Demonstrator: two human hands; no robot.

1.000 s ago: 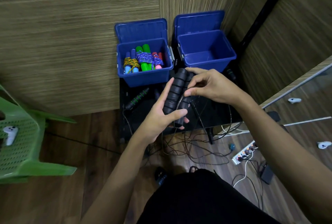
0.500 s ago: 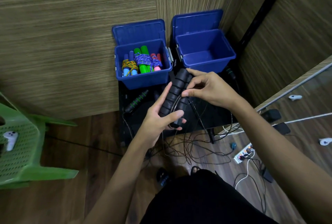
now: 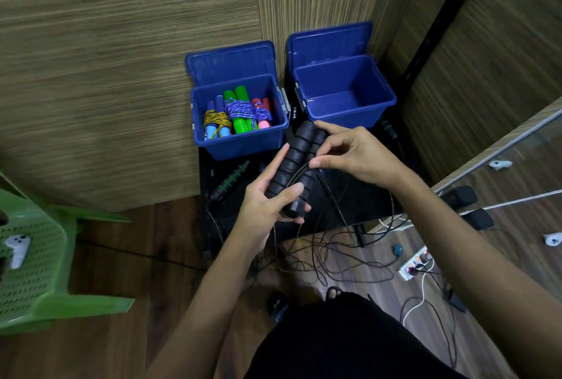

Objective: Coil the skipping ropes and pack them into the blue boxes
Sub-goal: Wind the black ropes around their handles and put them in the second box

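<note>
Head view shows, nearest the wearer, the loose black cord (image 3: 328, 260) sprawled in tangled loops on the floor below both hands, so most of the coiling is, by my reading, still to do. Above that slack, the left hand (image 3: 267, 211) is closed around the lower ends of the two black foam handles (image 3: 296, 165), thumb across the front, holding them side by side and tilted up to the right. The right hand (image 3: 355, 156) sits just beyond and to the right of the left, its fingertips pinching at the upper part of the handles where a strand of cord crosses them.

To do this step well, I would keep the left grip firm so the handles stay parallel, and let the right hand draw cord up from the floor in short lengths, laying each turn snug beside the last and not over it. The tangle below could snag, so pull slowly.

Farther off, past the right hand, the empty blue box (image 3: 345, 95) stands open on the dark bench (image 3: 365, 199); beyond the left hand, the filled blue box (image 3: 240, 123) already holds coloured coiled ropes. The empty one looks the likelier home for this bundle.
</note>
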